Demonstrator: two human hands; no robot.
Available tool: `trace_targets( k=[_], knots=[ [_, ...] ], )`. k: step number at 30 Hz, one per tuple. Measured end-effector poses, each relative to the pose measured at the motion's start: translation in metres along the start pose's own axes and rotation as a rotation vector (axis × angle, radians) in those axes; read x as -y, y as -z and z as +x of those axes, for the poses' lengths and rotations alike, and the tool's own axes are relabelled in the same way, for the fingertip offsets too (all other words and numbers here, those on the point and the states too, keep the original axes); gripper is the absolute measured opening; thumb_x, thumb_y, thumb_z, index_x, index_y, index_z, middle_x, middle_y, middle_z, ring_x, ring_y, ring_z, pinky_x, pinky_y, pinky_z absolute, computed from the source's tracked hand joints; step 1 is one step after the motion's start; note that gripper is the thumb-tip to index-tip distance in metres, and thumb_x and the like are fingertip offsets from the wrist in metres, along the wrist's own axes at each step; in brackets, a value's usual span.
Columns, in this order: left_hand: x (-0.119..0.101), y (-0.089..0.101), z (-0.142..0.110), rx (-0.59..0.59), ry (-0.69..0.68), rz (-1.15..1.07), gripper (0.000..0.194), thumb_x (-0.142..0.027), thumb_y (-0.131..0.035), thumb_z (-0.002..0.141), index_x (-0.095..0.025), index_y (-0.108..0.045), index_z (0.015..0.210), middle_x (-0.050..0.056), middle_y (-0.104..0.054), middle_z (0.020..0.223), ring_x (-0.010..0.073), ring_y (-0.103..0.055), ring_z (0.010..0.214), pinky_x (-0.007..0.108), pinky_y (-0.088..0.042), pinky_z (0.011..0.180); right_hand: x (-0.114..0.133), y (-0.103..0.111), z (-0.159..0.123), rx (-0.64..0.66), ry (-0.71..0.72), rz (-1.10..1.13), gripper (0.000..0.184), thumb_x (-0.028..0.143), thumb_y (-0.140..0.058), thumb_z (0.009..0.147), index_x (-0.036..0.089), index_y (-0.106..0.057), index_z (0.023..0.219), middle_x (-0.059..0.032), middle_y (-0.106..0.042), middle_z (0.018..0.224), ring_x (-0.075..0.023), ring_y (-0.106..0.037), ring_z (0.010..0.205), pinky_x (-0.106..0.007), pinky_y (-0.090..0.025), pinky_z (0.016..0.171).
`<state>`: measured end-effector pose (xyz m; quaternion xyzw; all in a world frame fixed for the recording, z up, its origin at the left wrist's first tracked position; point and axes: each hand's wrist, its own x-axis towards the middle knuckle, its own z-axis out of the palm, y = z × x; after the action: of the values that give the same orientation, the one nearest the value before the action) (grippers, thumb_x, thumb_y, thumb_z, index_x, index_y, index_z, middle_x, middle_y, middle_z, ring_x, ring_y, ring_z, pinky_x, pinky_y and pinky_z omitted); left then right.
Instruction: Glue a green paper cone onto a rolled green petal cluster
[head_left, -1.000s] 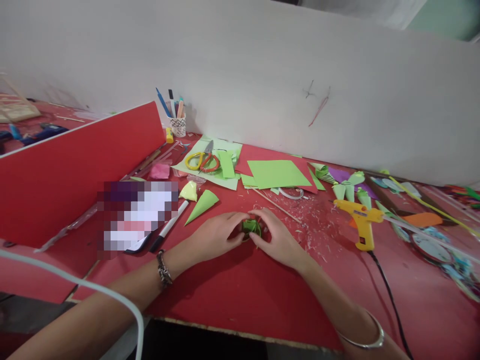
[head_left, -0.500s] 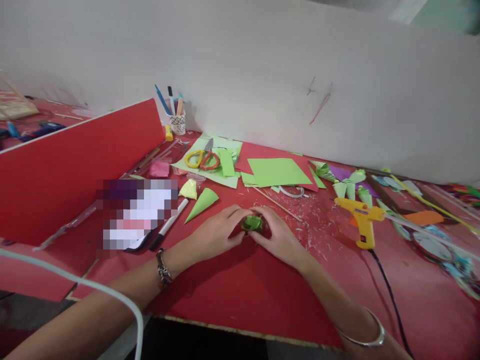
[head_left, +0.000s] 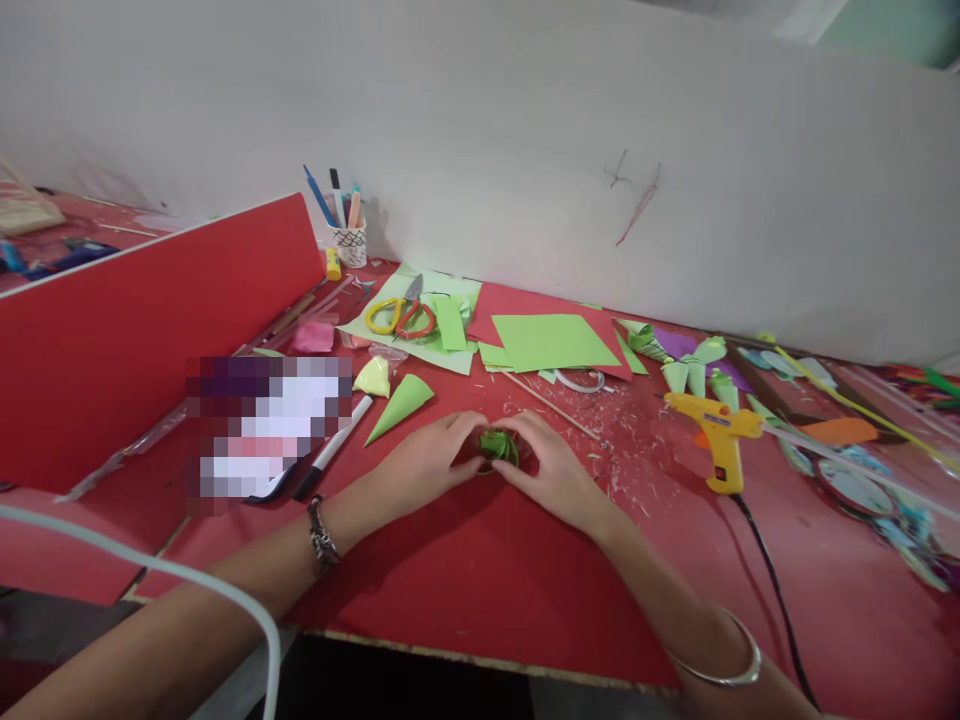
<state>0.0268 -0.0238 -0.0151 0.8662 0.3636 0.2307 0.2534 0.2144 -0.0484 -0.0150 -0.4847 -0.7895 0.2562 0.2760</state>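
Observation:
Between the fingertips of both hands is a small green paper piece point(head_left: 498, 447) with curled, layered strips, low over the red table point(head_left: 450, 590). My left hand point(head_left: 427, 460) closes on it from the left, thumb and fingers pinching its edge. From the right, my right hand point(head_left: 559, 470) grips it in the same way. The fingers partly hide its sides. A light green paper cone point(head_left: 400, 408) lies just beyond my left hand. Beside it are a black-and-white marker point(head_left: 334, 447) and a small bag of pale yellow stuff point(head_left: 373, 377).
A yellow glue gun point(head_left: 712, 440) with a black cord stands at right. Scissors point(head_left: 399, 316) and green paper sheets point(head_left: 555, 341) lie at the back. A thin stick point(head_left: 551, 405), a phone point(head_left: 270, 430) and a pen cup point(head_left: 349, 243) are nearby. A white cable point(head_left: 187, 572) crosses lower left.
The green paper piece has turned between my fingers, and its curled strips now show more from above. Both hands stay around it. The view has shifted slightly.

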Motion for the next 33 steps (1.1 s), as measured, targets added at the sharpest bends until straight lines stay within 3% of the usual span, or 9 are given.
trace_targets(
  k=[8,12,18,23,33],
  knots=[
    [-0.0021,0.0009,0.0004,0.041,-0.023,0.057,0.027,-0.022,-0.052,0.077,-0.019,-0.045,0.102,0.005,-0.056,0.102,0.0195,-0.056,0.092,0.032,-0.046,0.073,-0.0006,0.0006,-0.0001,-0.026,0.056,0.029,0.028,0.023,-0.056,0.077,0.022,-0.048,0.104,-0.0044,-0.051,0.097,-0.0176,-0.049,0.090,-0.033,-0.042,0.080],
    [-0.0007,-0.0003,0.0000,0.003,-0.030,0.095,0.036,-0.022,-0.056,0.074,-0.018,-0.042,0.107,0.007,-0.057,0.106,0.0214,-0.055,0.096,0.033,-0.046,0.076,-0.0012,0.0003,-0.0003,-0.040,0.072,0.032,0.030,0.024,-0.056,0.077,0.023,-0.047,0.106,-0.0045,-0.051,0.099,-0.0181,-0.049,0.092,-0.034,-0.042,0.081],
    [0.0013,-0.0017,0.0002,-0.001,0.036,0.101,0.042,-0.021,-0.056,0.074,-0.015,-0.038,0.111,0.009,-0.061,0.097,0.0220,-0.057,0.090,0.033,-0.047,0.072,0.0010,-0.0005,-0.0015,0.005,0.057,0.054,0.032,0.029,-0.057,0.077,0.023,-0.047,0.108,-0.0041,-0.051,0.096,-0.0161,-0.050,0.082,-0.031,-0.044,0.075],
    [0.0009,-0.0023,0.0018,0.001,-0.022,0.102,0.049,-0.011,-0.050,0.074,-0.014,-0.033,0.121,0.008,-0.061,0.096,0.0190,-0.057,0.087,0.030,-0.047,0.071,-0.0012,-0.0018,-0.0012,-0.019,0.021,0.075,0.021,0.025,-0.043,0.085,0.022,-0.048,0.105,-0.0039,-0.053,0.090,-0.0148,-0.052,0.077,-0.030,-0.044,0.071],
    [0.0017,-0.0002,0.0027,-0.068,-0.126,0.084,0.043,-0.010,-0.043,0.080,-0.018,-0.033,0.121,0.004,-0.061,0.096,0.0159,-0.055,0.090,0.032,-0.045,0.080,-0.0053,-0.0016,0.0010,-0.120,0.024,0.089,0.022,0.016,-0.040,0.083,0.021,-0.050,0.102,-0.0052,-0.057,0.097,-0.0165,-0.054,0.089,-0.034,-0.044,0.080]
  ],
)
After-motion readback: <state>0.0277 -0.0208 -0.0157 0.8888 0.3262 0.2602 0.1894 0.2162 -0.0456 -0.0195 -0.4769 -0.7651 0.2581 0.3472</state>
